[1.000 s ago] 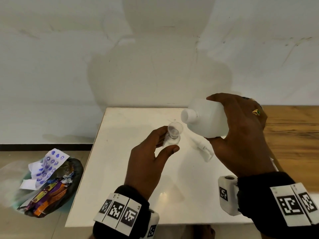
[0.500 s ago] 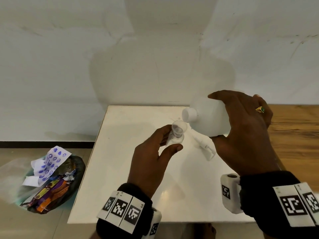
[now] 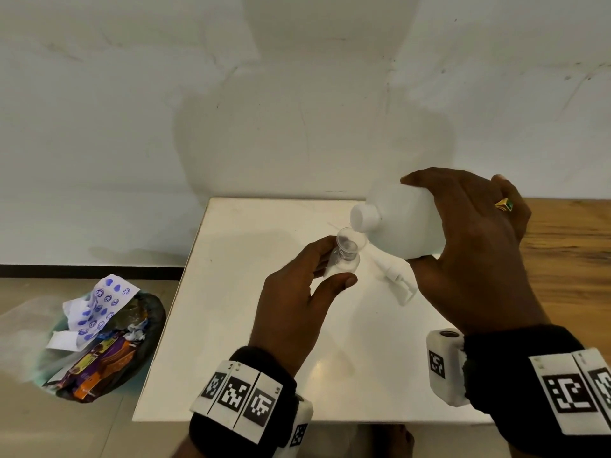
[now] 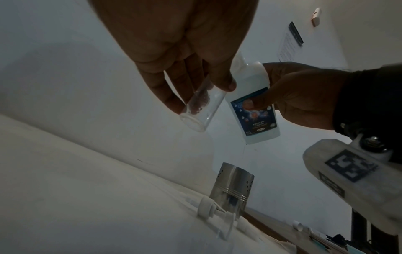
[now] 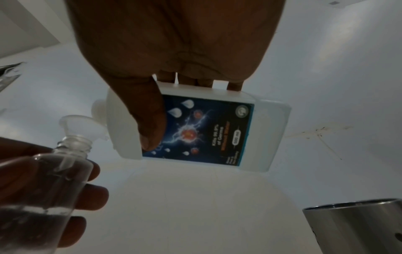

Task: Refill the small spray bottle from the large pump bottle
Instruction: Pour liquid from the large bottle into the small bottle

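My left hand [image 3: 299, 292] holds a small clear bottle [image 3: 344, 261] above the white table [image 3: 231, 325], fingers and thumb curled round it. A small clear funnel [image 5: 81, 126] sits in its neck, and clear liquid fills its lower part [image 5: 37, 221]. My right hand [image 3: 469, 246] grips the large white bottle [image 3: 403, 223], tipped on its side with its open neck [image 3: 362, 218] at the funnel's rim. A blue label [image 5: 202, 130] faces down. The white pump head [image 3: 395, 282] lies on the table beneath the bottles.
A steel perforated cup [image 4: 231, 186] stands on the table behind the pump head [image 4: 208, 208]. A wooden surface [image 3: 568, 259] adjoins the table on the right. On the floor at left sits a dark bin [image 3: 99, 345] full of wrappers and paper.
The large bottle has moved down-left and tipped further, bringing its neck from a gap away to the funnel's rim. The small bottle stayed almost still.
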